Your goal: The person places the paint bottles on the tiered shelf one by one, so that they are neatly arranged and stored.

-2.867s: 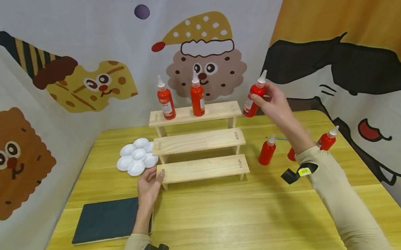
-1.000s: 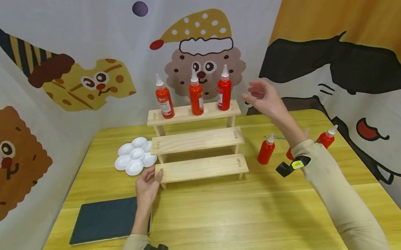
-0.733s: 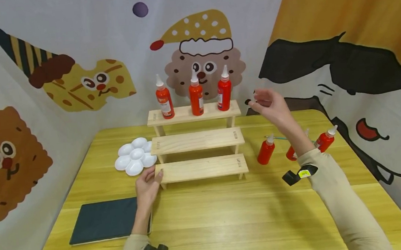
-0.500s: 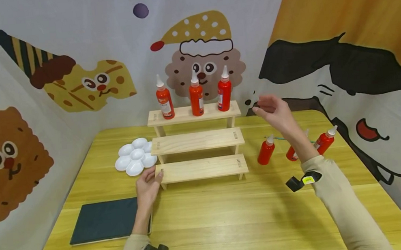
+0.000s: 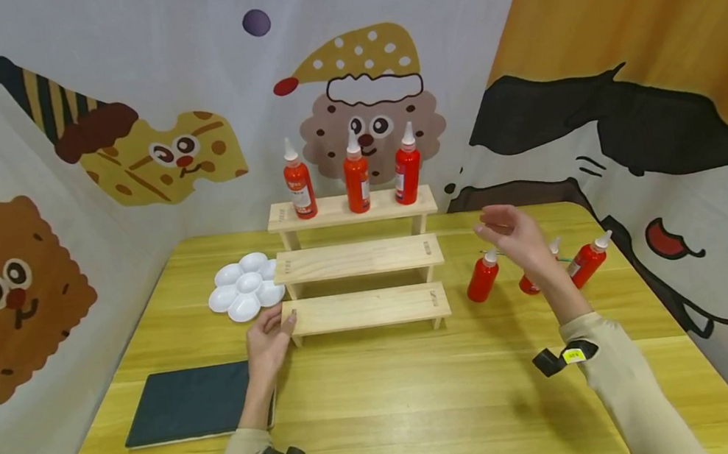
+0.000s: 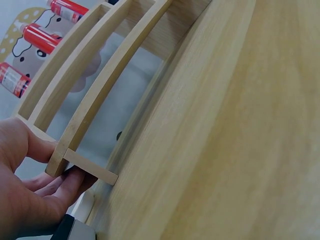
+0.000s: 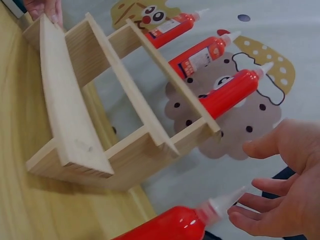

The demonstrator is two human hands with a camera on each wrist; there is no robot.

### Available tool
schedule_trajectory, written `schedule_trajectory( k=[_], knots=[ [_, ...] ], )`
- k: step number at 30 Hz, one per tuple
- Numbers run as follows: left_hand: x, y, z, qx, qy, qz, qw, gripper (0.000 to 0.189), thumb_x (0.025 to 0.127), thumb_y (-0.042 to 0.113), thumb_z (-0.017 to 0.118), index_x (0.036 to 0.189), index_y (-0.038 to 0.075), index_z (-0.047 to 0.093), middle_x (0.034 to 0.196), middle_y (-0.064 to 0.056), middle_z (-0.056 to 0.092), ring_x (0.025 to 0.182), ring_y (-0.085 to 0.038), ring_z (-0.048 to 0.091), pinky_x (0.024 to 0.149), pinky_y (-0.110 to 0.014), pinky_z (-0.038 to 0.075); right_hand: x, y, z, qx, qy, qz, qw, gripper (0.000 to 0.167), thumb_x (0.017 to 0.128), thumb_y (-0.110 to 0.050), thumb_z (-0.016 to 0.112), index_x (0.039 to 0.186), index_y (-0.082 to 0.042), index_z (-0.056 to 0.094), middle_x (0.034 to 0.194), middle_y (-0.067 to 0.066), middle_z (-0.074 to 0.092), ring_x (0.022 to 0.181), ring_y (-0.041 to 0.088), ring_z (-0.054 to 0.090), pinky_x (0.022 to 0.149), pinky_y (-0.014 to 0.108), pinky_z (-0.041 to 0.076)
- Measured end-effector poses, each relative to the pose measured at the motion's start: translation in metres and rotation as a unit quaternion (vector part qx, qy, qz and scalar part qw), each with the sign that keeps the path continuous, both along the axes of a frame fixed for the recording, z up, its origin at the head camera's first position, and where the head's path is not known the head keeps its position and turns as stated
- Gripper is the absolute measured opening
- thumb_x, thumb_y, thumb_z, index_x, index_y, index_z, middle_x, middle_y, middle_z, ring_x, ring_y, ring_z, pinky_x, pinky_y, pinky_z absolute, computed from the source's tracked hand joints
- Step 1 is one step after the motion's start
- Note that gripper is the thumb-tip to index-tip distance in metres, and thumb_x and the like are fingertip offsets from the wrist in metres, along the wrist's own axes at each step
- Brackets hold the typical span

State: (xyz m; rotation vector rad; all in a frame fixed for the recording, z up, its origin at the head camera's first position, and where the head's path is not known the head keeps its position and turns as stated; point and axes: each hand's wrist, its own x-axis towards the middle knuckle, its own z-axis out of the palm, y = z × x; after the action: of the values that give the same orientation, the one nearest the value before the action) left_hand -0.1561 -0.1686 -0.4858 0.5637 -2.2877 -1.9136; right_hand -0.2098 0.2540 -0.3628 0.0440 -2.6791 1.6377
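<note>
A three-tier wooden display stand (image 5: pixel 361 258) stands at the table's centre. My left hand (image 5: pixel 268 344) grips the left end of its lowest shelf; in the left wrist view, the thumb lies above the board (image 6: pixel 95 100) and the fingers curl beneath. Three red squeeze bottles with white pointed caps stand upright on the top tier: left (image 5: pixel 299 189), middle (image 5: pixel 357 185) and right (image 5: pixel 408 176). Holding nothing, my right hand (image 5: pixel 520 239) hovers with relaxed fingers near a red squeeze bottle (image 5: pixel 483 279) on the table. Its forearm and hand partly cover another red bottle (image 5: pixel 528 286).
A third red bottle (image 5: pixel 587 263) stands on the table at far right. Behind the bottles lies a thin greenish stick (image 5: pixel 564 259), mostly hidden. Left of the stand is a white flower-shaped palette (image 5: pixel 248 282); a dark flat book (image 5: pixel 186 405) lies nearer. A cartoon-printed cloth (image 5: pixel 184 39) hangs behind.
My right hand put a third red bottle on the top tier's right side, let go, then moved right and down toward the table bottles. The left hand kept its hold.
</note>
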Motion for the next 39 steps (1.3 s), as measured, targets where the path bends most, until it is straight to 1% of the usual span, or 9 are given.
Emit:
schedule_trajectory(
  k=[3, 7, 12, 16, 20, 27, 32, 36, 39],
  knots=[
    [0.0, -0.001, 0.0, -0.001, -0.002, -0.002, 1.0, 0.038, 0.095, 0.01, 0.069, 0.132, 0.0, 0.063, 0.13, -0.025, 0.064, 0.112, -0.027, 0.065, 0.075, -0.005, 0.05, 0.002, 0.002, -0.009, 0.001, -0.002, 0.001, 1.0, 0.061, 0.101, -0.029, 0.063, 0.149, 0.003, 0.041, 0.148, 0.024, 0.05, 0.136, 0.039, 0.05, 0.114, 0.053, 0.041],
    [0.001, -0.001, 0.0, -0.005, -0.003, 0.0, 1.0, 0.038, 0.095, 0.011, 0.07, 0.131, 0.0, 0.064, 0.128, -0.025, 0.065, 0.111, -0.026, 0.066, 0.074, -0.006, 0.05, 0.006, 0.004, -0.018, 0.005, -0.008, 0.002, 0.9999, 0.061, 0.1, -0.027, 0.064, 0.148, 0.003, 0.041, 0.148, 0.024, 0.051, 0.136, 0.039, 0.05, 0.113, 0.049, 0.044],
    [0.002, 0.001, 0.001, -0.011, -0.002, 0.002, 0.9999, 0.037, 0.095, 0.012, 0.07, 0.13, 0.0, 0.065, 0.127, -0.024, 0.066, 0.106, -0.022, 0.067, 0.072, -0.006, 0.05, 0.011, 0.007, -0.031, 0.008, -0.01, 0.014, 0.9998, 0.059, 0.099, -0.022, 0.066, 0.147, 0.003, 0.042, 0.144, 0.027, 0.053, 0.125, 0.038, 0.055, 0.091, 0.021, 0.051],
    [0.002, 0.003, 0.001, -0.014, 0.006, 0.004, 0.9999, 0.036, 0.094, 0.009, 0.07, 0.129, 0.0, 0.066, 0.126, -0.025, 0.067, 0.108, -0.026, 0.067, 0.073, -0.006, 0.05, 0.013, 0.009, -0.043, 0.004, -0.003, 0.02, 0.9998, 0.057, 0.098, -0.015, 0.067, 0.146, 0.006, 0.044, 0.139, 0.029, 0.056, 0.109, 0.02, 0.061, 0.081, 0.01, 0.048],
    [0.001, 0.003, -0.001, -0.011, 0.01, 0.003, 0.9999, 0.036, 0.094, 0.008, 0.07, 0.128, -0.001, 0.065, 0.127, -0.026, 0.066, 0.112, -0.029, 0.066, 0.074, -0.006, 0.05, 0.016, 0.011, -0.052, -0.007, -0.009, 0.017, 0.9998, 0.055, 0.097, -0.011, 0.067, 0.145, 0.006, 0.045, 0.137, 0.03, 0.056, 0.103, 0.01, 0.062, 0.081, 0.01, 0.05],
    [0.002, 0.003, 0.0, -0.005, 0.023, 0.003, 0.9997, 0.036, 0.094, 0.008, 0.069, 0.128, -0.002, 0.065, 0.126, -0.025, 0.067, 0.116, -0.033, 0.064, 0.075, -0.007, 0.051, 0.022, 0.013, -0.063, 0.016, -0.037, 0.005, 0.9992, 0.058, 0.096, -0.013, 0.069, 0.144, 0.006, 0.043, 0.143, 0.031, 0.051, 0.127, 0.043, 0.055, 0.087, 0.016, 0.049],
    [0.002, 0.003, 0.001, -0.01, 0.039, 0.009, 0.9991, 0.035, 0.092, 0.009, 0.07, 0.125, -0.002, 0.067, 0.12, -0.023, 0.07, 0.112, -0.032, 0.067, 0.075, -0.01, 0.053, 0.026, 0.014, -0.073, 0.021, -0.053, -0.006, 0.9984, 0.06, 0.097, -0.015, 0.069, 0.146, 0.007, 0.042, 0.144, 0.032, 0.051, 0.131, 0.047, 0.053, 0.088, 0.018, 0.049],
    [0.002, 0.002, 0.0, -0.007, 0.026, 0.003, 0.9996, 0.037, 0.094, 0.009, 0.069, 0.129, -0.001, 0.065, 0.126, -0.025, 0.067, 0.118, -0.034, 0.064, 0.076, -0.008, 0.051, 0.028, 0.014, -0.079, 0.011, -0.033, -0.007, 0.9994, 0.057, 0.097, -0.013, 0.068, 0.144, 0.007, 0.044, 0.141, 0.033, 0.053, 0.128, 0.048, 0.056, 0.086, 0.015, 0.051],
    [0.002, 0.001, 0.001, -0.008, 0.014, -0.001, 0.9999, 0.038, 0.095, 0.009, 0.068, 0.131, -0.001, 0.064, 0.129, -0.025, 0.065, 0.12, -0.034, 0.063, 0.076, -0.007, 0.05, 0.028, 0.013, -0.083, 0.024, -0.003, -0.008, 0.9997, 0.052, 0.097, -0.011, 0.067, 0.141, 0.007, 0.047, 0.138, 0.034, 0.055, 0.124, 0.05, 0.058, 0.095, 0.031, 0.057]
  ],
)
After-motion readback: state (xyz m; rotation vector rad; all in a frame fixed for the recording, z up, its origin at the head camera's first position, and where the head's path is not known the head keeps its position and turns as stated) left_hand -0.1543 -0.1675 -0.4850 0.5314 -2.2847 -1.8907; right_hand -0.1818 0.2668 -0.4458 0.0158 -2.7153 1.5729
